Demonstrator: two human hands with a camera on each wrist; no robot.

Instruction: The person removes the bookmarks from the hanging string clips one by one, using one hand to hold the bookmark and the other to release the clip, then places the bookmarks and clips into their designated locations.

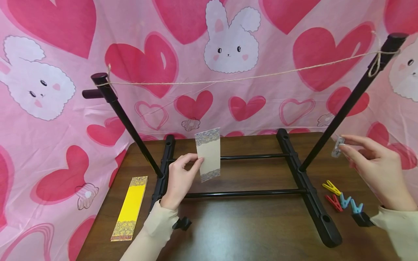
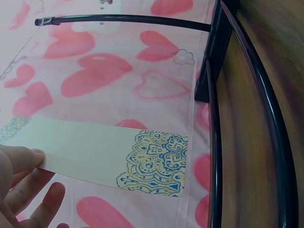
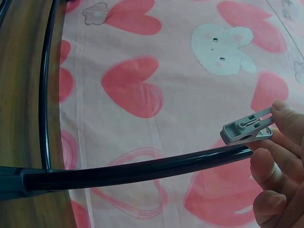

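Note:
My left hand (image 1: 183,175) pinches a cream paper card (image 1: 209,156) by its left edge, holding it upright over the black stand. Blue and yellow lace patterns (image 2: 159,164) band the card's ends in the left wrist view. Off to the right, my right hand (image 1: 375,163) pinches a grey clothespin (image 1: 337,146) between thumb and fingers. The right wrist view shows the clothespin (image 3: 244,130) with its clamping end pointing left. Between the stand's two posts a string (image 1: 235,79) is tied, above and behind both hands.
Several yellow cards with patterned ends (image 1: 129,208) lie stacked at the left of the wooden table (image 1: 245,224). Yellow, red and blue clothespins (image 1: 334,203) lie by the stand's right foot (image 1: 310,195). A pink cloth with hearts and rabbits (image 1: 261,98) hangs behind.

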